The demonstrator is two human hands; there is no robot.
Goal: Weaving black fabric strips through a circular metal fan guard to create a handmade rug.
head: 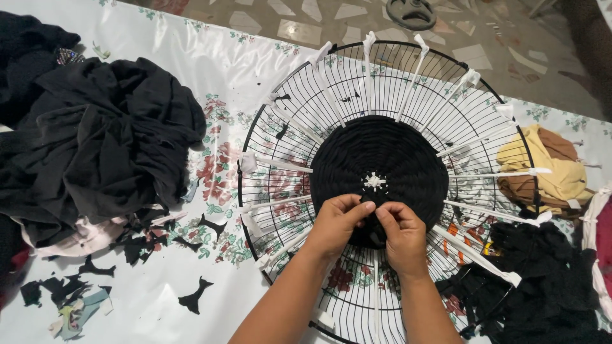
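**Weaving on a wire guard: where it could slip**

The round black wire fan guard (389, 185) lies flat on the bench (159, 299), and everything else is placed from it. At its centre sits a woven disc of black fabric (379, 169), built over white fabric strips (280, 162) that run outward like spokes and knot on the rim. Both hands work at the disc's near edge: the left hand (338, 223) and the right hand (401, 232) are closed in a pinch on a black fabric strip (375, 207), fingertips nearly touching.

The likely trouble, as I judge it: pulling unevenly could pucker the disc or drag a white spoke sideways, and a slack pinch could let the last row loosen. The guard itself is unclamped and might shift.

The bench wears a white floral plastic cloth. Left of the guard lies a heap of black cloth (102, 140) with scattered black offcuts (194, 296); right of it, yellow and brown fabric (542, 169). Beyond the guard, patterned floor tiles (306, 19) show.
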